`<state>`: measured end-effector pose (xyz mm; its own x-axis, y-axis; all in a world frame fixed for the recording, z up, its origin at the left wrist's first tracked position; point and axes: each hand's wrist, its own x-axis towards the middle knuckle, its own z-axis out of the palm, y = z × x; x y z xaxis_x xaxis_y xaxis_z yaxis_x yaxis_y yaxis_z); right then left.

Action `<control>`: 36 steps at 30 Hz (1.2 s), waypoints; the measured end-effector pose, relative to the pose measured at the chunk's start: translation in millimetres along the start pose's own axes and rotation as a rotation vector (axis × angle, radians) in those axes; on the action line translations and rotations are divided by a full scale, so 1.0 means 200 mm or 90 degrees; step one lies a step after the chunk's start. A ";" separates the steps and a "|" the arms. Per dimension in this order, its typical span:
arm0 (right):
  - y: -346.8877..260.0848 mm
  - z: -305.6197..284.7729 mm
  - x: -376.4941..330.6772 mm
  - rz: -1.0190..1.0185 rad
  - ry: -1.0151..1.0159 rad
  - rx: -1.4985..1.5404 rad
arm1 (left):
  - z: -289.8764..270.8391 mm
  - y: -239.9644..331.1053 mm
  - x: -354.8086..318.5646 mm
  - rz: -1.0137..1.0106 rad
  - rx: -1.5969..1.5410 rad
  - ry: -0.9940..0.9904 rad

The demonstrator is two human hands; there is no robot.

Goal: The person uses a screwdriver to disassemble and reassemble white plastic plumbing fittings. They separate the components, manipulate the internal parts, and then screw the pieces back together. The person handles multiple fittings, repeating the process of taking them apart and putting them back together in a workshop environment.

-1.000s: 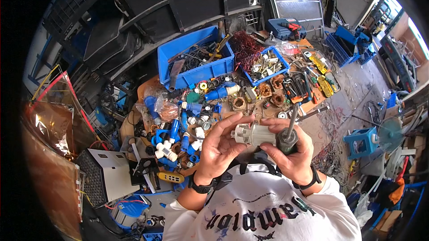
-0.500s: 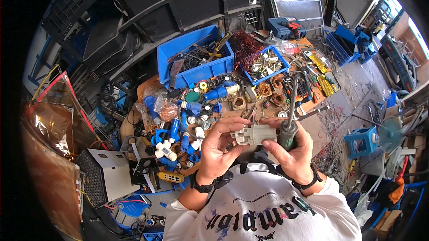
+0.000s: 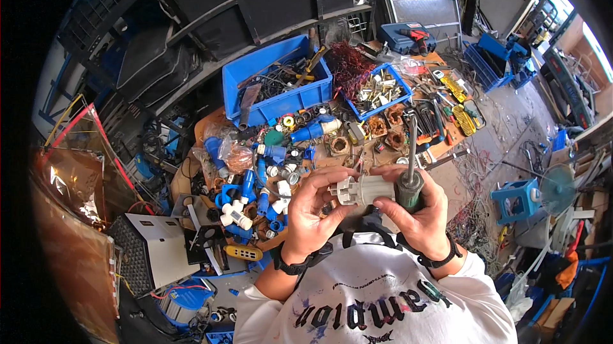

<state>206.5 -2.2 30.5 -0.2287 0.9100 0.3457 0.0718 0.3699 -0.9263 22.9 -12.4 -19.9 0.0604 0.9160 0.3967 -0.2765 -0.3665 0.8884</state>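
My left hand grips a whitish plastic connector core by its slotted end. My right hand steadies the other end of that core with its thumb and also holds a screwdriver in the palm. The screwdriver's dark green handle sits against the core's right end, and its metal shaft points away from me over the bench. Both hands are closed, in front of my chest. Behind them, blue plug housings and white plastic fittings lie heaped on the wooden bench.
At the back stands a blue crate of scrap and tools, beside a blue tray of metal pieces. Pliers and a yellow bit set lie to the right. A fan and blue stool stand farther right.
The screwdriver's shaft has swung slightly left and looks more upright. The connector core has shifted a little to the left, still held between both hands.
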 end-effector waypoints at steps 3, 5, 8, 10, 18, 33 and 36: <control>-0.01 -0.01 0.00 -0.035 -0.009 -0.043 | -0.01 0.00 0.00 0.019 0.022 -0.006; -0.01 -0.02 0.00 -0.042 -0.010 -0.051 | -0.01 -0.01 0.00 0.031 0.024 -0.011; 0.00 -0.02 0.00 -0.057 -0.014 -0.055 | -0.01 -0.01 -0.02 -0.015 0.000 -0.001; 0.00 -0.03 0.00 -0.090 -0.020 -0.066 | -0.01 -0.01 -0.04 -0.037 0.000 0.007; 0.00 -0.04 -0.02 -0.128 -0.031 -0.109 | -0.01 -0.01 -0.04 -0.003 0.048 -0.003; 0.01 -0.04 -0.07 -0.130 -0.010 -0.038 | -0.02 0.03 -0.04 -0.002 -0.105 -0.070; 0.00 -0.03 -0.07 -0.100 0.014 -0.017 | -0.01 0.04 -0.03 0.004 -0.106 -0.062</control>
<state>215.8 -13.7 26.4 -0.2184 0.8444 0.4892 0.0621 0.5123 -0.8565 18.1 -21.1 -16.3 0.1484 0.8905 0.4302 -0.4312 -0.3332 0.8385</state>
